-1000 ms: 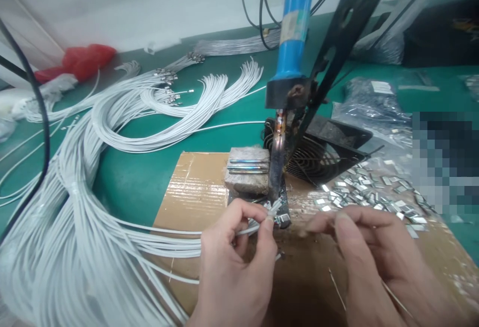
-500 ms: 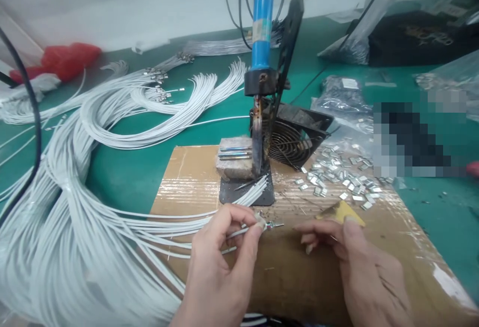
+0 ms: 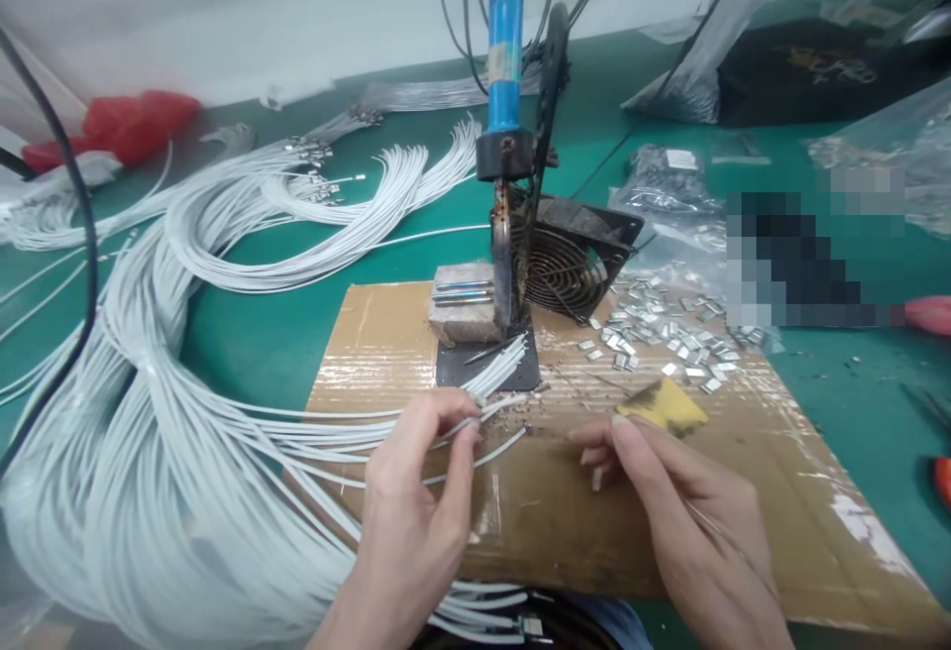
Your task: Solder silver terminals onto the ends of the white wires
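Note:
My left hand [image 3: 423, 482] is closed, its thumb and forefinger pinching a white cable [image 3: 503, 404] near its end. Other white cables lie under and beside this hand, one with its dark-tipped end [image 3: 512, 442] over the cardboard. My right hand [image 3: 690, 501] is closed at the right, with a thin, greyish solder wire [image 3: 714, 529] running across the palm. Its curled fingertips are partly hidden, so I cannot make out whether they pinch anything else. Just beyond them lies a stained yellow sponge [image 3: 669, 406]. A blue-handled soldering iron [image 3: 505, 85] stands upright in a clamp ahead.
Small metal connectors [image 3: 687, 348] lie scattered on the cardboard [image 3: 773, 491], beside a black fan [image 3: 572, 264]. A grey block [image 3: 465, 318] sits by the iron's tip. Bundled white cables [image 3: 170, 491] fill the left. Cable ends with a connector [image 3: 531, 627] show at the bottom edge.
The cable with a metal connector has gone from my left fingers, which now pinch a plain cable end. Cable ends with a connector have come into view at the bottom. The view has shifted slightly.

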A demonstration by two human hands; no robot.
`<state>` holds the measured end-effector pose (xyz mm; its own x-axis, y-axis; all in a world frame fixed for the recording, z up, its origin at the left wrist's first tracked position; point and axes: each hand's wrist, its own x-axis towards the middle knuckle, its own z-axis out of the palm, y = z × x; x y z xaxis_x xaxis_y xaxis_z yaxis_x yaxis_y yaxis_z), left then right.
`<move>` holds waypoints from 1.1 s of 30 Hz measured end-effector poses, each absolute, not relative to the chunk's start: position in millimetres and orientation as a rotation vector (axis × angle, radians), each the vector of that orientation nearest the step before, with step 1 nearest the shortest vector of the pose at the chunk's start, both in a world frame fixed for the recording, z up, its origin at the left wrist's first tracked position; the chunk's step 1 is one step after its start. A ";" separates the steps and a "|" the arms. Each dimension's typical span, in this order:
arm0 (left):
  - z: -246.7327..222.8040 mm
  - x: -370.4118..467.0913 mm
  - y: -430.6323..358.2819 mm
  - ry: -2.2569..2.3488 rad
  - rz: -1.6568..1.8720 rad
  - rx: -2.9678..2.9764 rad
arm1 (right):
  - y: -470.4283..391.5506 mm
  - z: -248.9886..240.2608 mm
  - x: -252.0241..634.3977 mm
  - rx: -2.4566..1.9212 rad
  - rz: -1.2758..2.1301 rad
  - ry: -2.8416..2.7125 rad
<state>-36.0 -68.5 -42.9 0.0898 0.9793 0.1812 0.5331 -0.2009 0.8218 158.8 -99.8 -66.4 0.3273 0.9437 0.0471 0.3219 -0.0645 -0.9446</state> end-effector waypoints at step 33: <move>-6.2 -36.7 -65.9 1.283 0.563 1.061 | -100.0 -53.4 137.2 -1.347 0.985 -1.201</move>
<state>-36.7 -65.9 -6.2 0.2467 0.8370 -0.4884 0.2076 0.4466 0.8703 137.2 -100.0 -53.4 0.1630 0.9850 0.0563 0.1376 0.0339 -0.9899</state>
